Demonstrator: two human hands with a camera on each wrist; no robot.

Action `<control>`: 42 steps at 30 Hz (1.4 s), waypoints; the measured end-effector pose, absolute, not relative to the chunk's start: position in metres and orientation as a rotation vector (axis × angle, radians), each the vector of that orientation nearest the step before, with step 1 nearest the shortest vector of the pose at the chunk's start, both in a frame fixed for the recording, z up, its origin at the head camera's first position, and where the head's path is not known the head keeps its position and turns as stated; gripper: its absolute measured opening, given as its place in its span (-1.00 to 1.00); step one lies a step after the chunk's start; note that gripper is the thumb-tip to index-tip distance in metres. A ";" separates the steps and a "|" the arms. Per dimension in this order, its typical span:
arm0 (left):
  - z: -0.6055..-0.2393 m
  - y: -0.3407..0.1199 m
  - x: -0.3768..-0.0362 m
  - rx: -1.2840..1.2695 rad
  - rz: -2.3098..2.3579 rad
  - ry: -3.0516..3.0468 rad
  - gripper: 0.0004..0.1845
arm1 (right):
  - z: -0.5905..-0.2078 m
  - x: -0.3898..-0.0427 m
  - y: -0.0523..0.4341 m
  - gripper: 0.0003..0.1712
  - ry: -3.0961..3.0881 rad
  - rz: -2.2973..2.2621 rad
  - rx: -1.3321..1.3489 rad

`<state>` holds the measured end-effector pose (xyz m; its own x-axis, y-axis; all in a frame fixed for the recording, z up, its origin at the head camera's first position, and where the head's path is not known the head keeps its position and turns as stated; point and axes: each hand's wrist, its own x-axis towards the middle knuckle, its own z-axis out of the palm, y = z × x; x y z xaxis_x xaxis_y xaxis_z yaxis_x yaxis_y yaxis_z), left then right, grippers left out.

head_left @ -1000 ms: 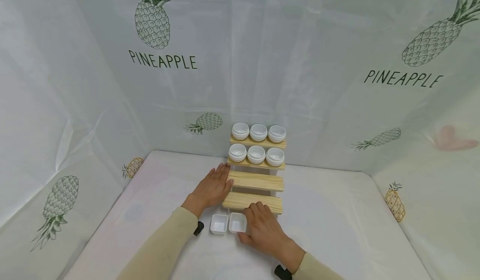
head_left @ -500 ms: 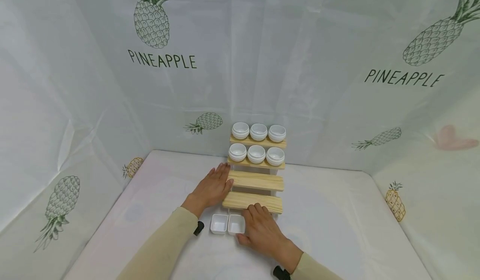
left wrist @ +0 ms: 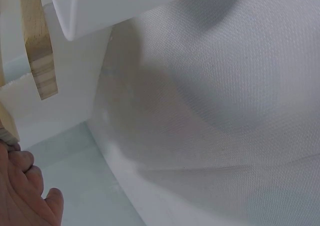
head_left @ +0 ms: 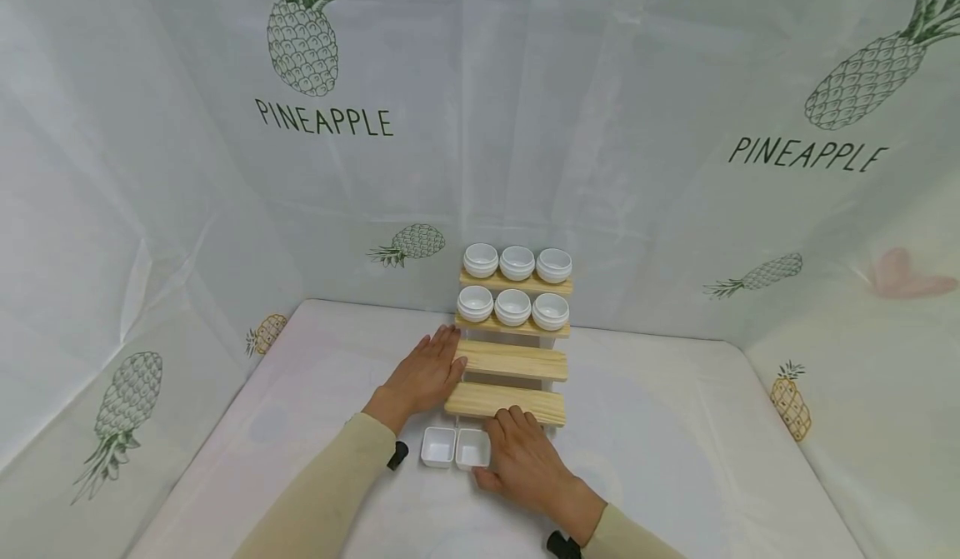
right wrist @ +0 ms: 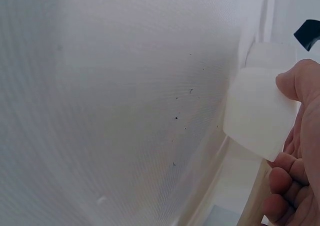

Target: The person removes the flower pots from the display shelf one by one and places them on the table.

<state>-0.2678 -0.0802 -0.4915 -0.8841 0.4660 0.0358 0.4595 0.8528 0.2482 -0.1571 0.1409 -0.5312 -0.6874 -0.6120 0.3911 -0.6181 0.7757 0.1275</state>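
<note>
My right hand [head_left: 525, 463] grips a small white square dish [head_left: 473, 448] at its right side, thumb at the near side and fingers at the far side. In the right wrist view the thumb lies on that dish's [right wrist: 260, 110] wall. A second white square dish [head_left: 438, 446] stands on the table close to its left. Behind them rises a stepped rack with pale wooden shelves [head_left: 510, 361]. My left hand [head_left: 423, 376] lies along the rack's left side, fingers extended and thumb by a shelf. Part of the left hand [left wrist: 25, 191] shows in the left wrist view beside a shelf end.
Several round white bowls [head_left: 513, 307] stand in rows of three on the two upper shelves. The two lower shelves show bare wood. A white cloth [head_left: 660, 426] covers the table, and pineapple-print curtains [head_left: 547, 126] hang behind and at the sides.
The right hand has shifted slightly left with its square dish, narrowing the gap to the other dish. The left hand stays where it was.
</note>
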 end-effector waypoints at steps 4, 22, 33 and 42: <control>-0.492 -0.080 -0.268 0.752 0.417 3.007 -0.24 | -0.532 -0.157 0.141 -0.34 -2.554 0.024 0.932; -0.493 -0.081 -0.267 0.769 0.453 3.014 -0.25 | -0.524 -0.159 0.143 -0.37 -2.571 0.089 0.921; -0.493 -0.082 -0.269 0.782 0.466 2.993 -0.26 | -0.473 -0.194 0.174 -0.32 -2.406 0.109 0.850; -0.494 -0.082 -0.268 0.783 0.462 2.993 -0.25 | -0.418 -0.242 0.214 -0.24 -2.296 0.056 0.660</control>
